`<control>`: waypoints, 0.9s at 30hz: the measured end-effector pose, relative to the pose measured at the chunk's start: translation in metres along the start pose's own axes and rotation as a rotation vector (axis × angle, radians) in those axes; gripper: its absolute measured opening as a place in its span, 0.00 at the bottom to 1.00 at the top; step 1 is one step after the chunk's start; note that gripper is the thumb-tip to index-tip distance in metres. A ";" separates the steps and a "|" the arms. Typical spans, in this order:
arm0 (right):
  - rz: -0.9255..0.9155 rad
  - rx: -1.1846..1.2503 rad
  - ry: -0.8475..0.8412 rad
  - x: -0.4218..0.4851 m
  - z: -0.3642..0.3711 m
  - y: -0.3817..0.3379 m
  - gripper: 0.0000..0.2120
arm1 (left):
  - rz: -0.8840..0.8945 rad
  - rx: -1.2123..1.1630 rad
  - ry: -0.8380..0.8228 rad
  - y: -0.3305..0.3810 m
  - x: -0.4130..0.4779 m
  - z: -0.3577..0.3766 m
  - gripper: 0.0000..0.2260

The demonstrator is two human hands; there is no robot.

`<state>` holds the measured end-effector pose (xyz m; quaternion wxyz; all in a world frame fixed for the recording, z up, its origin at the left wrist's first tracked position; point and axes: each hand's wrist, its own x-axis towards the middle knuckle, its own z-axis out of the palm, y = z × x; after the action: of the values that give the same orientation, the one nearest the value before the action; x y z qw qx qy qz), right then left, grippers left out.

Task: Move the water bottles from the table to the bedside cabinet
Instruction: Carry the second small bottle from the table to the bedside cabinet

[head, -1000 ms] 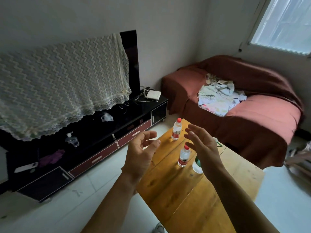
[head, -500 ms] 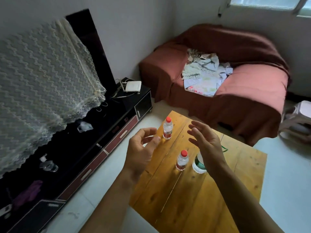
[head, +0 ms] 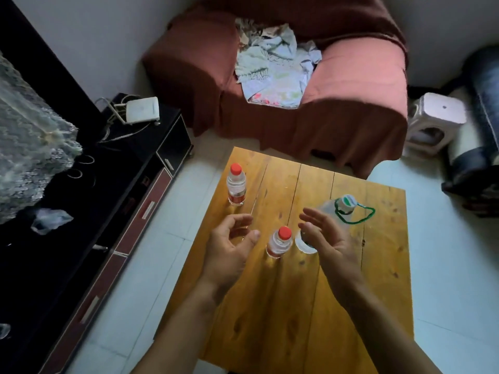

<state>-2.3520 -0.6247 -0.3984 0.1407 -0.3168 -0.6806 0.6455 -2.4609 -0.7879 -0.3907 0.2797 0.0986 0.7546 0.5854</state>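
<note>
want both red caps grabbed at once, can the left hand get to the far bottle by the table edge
Probably yes: the left hand is open and empty, and only bare table lies between it and the far bottle.

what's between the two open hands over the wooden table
In the head view, the near red-capped bottle stands upright on the table between the left hand and right hand. Neither hand touches it.
</note>
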 end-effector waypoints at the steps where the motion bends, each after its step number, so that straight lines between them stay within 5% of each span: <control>1: 0.010 0.001 0.006 0.001 0.001 0.009 0.21 | -0.001 0.004 -0.020 -0.009 0.007 0.002 0.12; 16: 0.149 -0.063 0.080 0.021 0.025 0.140 0.26 | -0.006 0.150 -0.253 -0.124 0.079 0.053 0.23; 27: 0.177 -0.139 0.104 0.051 0.033 0.171 0.29 | 0.063 0.272 -0.293 -0.154 0.103 0.073 0.29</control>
<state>-2.3674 -0.6251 -0.5789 0.0960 -0.4177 -0.6848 0.5894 -2.4787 -0.7242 -0.5785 0.3522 0.2430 0.7744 0.4661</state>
